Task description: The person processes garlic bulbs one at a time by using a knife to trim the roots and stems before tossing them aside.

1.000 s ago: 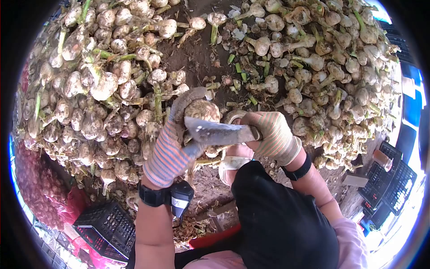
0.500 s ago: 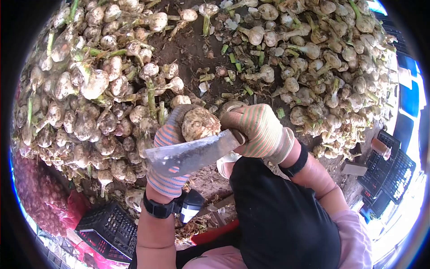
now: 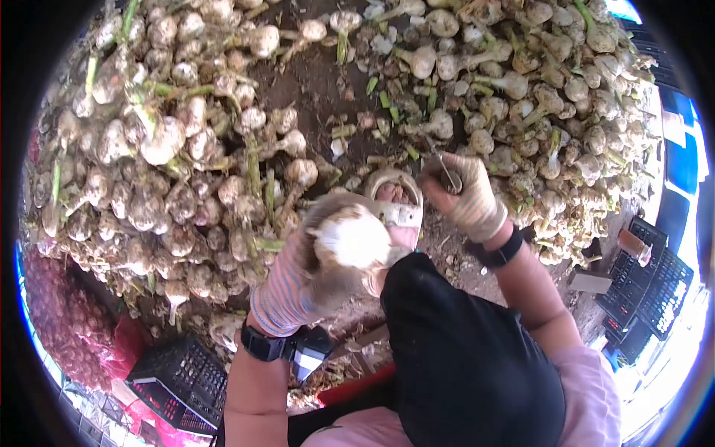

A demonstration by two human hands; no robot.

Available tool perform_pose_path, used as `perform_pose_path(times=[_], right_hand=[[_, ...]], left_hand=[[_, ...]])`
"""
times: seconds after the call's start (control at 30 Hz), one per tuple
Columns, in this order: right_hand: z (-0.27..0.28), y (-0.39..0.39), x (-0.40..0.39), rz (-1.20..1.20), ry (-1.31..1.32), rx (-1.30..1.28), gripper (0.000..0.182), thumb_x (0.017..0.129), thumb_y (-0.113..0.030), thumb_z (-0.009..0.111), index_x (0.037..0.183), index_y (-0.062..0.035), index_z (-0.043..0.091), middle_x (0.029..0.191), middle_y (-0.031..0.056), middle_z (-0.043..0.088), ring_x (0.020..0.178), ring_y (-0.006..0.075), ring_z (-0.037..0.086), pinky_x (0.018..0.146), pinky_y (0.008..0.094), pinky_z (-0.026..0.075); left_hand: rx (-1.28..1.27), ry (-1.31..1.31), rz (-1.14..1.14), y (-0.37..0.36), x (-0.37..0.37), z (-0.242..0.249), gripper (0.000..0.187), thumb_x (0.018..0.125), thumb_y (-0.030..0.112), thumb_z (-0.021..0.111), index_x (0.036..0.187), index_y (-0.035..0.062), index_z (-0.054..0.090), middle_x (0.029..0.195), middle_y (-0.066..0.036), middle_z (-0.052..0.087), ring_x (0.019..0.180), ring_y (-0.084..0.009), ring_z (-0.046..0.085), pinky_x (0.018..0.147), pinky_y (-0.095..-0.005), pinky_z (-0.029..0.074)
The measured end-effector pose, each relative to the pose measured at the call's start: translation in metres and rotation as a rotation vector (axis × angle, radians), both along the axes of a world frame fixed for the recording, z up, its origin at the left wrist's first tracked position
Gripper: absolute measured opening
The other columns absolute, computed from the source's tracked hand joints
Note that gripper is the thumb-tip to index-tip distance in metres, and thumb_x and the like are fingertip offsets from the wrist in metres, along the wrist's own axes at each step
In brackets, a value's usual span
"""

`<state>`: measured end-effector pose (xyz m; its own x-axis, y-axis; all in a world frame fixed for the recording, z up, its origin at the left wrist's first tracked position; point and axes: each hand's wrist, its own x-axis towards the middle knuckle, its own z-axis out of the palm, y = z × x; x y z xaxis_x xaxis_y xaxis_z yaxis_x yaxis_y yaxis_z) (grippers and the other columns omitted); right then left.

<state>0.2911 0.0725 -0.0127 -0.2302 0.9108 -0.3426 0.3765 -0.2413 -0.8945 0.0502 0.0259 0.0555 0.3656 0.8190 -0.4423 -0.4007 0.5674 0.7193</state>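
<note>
My left hand (image 3: 284,289), in a striped knit glove, is closed around a garlic bulb (image 3: 353,240). The bulb's bright white face points up toward me, and blur smears the fingers around it. Off to the right, my right hand (image 3: 475,195), gloved too, grips a broad-bladed knife (image 3: 441,158). Its blade is seen nearly edge-on and is apart from the bulb. Between the hands shows a foot in a pale clog (image 3: 406,215).
Piles of untrimmed garlic (image 3: 149,201) lie at left and more garlic (image 3: 536,104) at right. Cut green stem pieces (image 3: 385,100) litter the soil between them. Black crates (image 3: 182,380) and a red mesh sack (image 3: 63,320) stand lower left; another black crate (image 3: 648,283) is at right.
The knife has swung away from the bulb, up and right, turning edge-on. My left hand has moved right and turned the bulb, so a white face shows instead of its dirty brownish side.
</note>
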Motion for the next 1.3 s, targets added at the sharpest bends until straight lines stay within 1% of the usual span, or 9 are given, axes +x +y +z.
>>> perform_pose_path(times=[0.2,0.5,0.7,0.77,0.8,0.9,0.93,1.03,1.3], right_hand=[[0.004,-0.015,-0.019,-0.034,0.155,-0.233,0.012,0.079,-0.012,0.064,0.080,-0.0007,0.060,0.066,-0.0020,0.055,0.062,0.0049,0.047,0.056,0.0230,0.040],[0.018,-0.014,-0.033,0.128,0.324,-0.145,0.014,0.074,-0.012,0.068,0.081,-0.0020,0.060,0.069,0.0031,0.052,0.064,0.0126,0.056,0.059,0.0268,0.045],[-0.020,-0.042,-0.011,-0.119,0.261,-0.495,0.013,0.078,-0.012,0.063,0.085,-0.0013,0.061,0.068,-0.0004,0.056,0.065,0.0089,0.054,0.059,0.0266,0.046],[-0.017,-0.037,-0.011,-0.215,0.322,-0.561,0.012,0.081,-0.015,0.062,0.083,-0.0043,0.059,0.064,-0.0016,0.052,0.053,0.0095,0.046,0.048,0.0246,0.037],[-0.017,-0.033,-0.015,-0.211,0.323,-0.554,0.012,0.081,-0.015,0.062,0.083,-0.0043,0.059,0.064,-0.0016,0.052,0.053,0.0095,0.046,0.048,0.0246,0.037],[-0.014,-0.029,-0.029,-0.606,0.532,-0.491,0.017,0.081,-0.016,0.062,0.091,-0.0027,0.060,0.073,-0.0024,0.060,0.066,0.0092,0.053,0.059,0.0232,0.044],[-0.038,-0.033,-0.007,-0.229,0.342,-0.066,0.016,0.083,-0.017,0.061,0.089,-0.0030,0.059,0.069,-0.0029,0.057,0.061,0.0072,0.051,0.055,0.0222,0.042],[-0.032,-0.034,-0.001,-0.366,0.389,-0.376,0.011,0.083,-0.013,0.060,0.080,-0.0033,0.057,0.061,-0.0049,0.050,0.050,0.0023,0.042,0.045,0.0201,0.035],[-0.042,-0.028,-0.011,-0.287,0.375,-0.305,0.011,0.080,-0.011,0.061,0.085,-0.0012,0.059,0.068,-0.0027,0.055,0.063,0.0030,0.046,0.056,0.0213,0.040]], left_hand=[[0.099,0.003,0.250,0.020,0.004,-0.007,0.055,0.077,0.022,0.069,0.125,0.0100,0.044,0.115,-0.010,0.053,0.111,-0.0238,0.050,0.089,-0.0357,0.046],[0.019,-1.113,0.356,0.015,0.030,-0.047,0.023,0.074,0.029,0.064,0.087,0.0125,0.055,0.082,-0.001,0.053,0.087,-0.0195,0.048,0.073,-0.0427,0.041],[0.947,1.545,-0.037,0.036,0.010,-0.005,0.028,0.075,0.026,0.067,0.094,0.0094,0.056,0.093,-0.004,0.057,0.090,-0.0235,0.053,0.101,-0.0423,0.029],[0.048,-0.011,0.449,0.050,0.064,0.000,0.035,0.077,0.023,0.066,0.105,0.0048,0.054,0.099,-0.010,0.058,0.089,-0.0307,0.055,0.097,-0.0413,0.038],[0.055,-0.012,0.452,0.053,0.074,0.000,0.035,0.077,0.023,0.066,0.105,0.0048,0.054,0.099,-0.010,0.058,0.089,-0.0307,0.055,0.097,-0.0413,0.038],[0.788,0.481,-0.203,0.054,0.094,0.004,0.048,0.078,0.020,0.067,0.118,-0.0010,0.052,0.122,-0.016,0.053,0.115,-0.0291,0.050,0.099,-0.0369,0.038],[0.812,0.849,-0.138,0.075,0.086,-0.001,0.052,0.071,0.018,0.072,0.117,0.0039,0.053,0.124,-0.015,0.051,0.111,-0.0317,0.052,0.098,-0.0361,0.039],[0.730,1.976,-0.474,0.093,0.027,-0.080,0.043,0.074,0.025,0.065,0.115,0.0159,0.054,0.145,-0.010,0.027,0.135,-0.0234,0.022,0.105,-0.0502,0.027],[0.630,2.137,-1.148,0.122,-0.031,-0.115,0.036,0.091,0.024,0.040,0.126,0.0249,0.047,0.148,0.000,0.024,0.138,-0.0222,0.017,0.105,-0.0522,0.027]])
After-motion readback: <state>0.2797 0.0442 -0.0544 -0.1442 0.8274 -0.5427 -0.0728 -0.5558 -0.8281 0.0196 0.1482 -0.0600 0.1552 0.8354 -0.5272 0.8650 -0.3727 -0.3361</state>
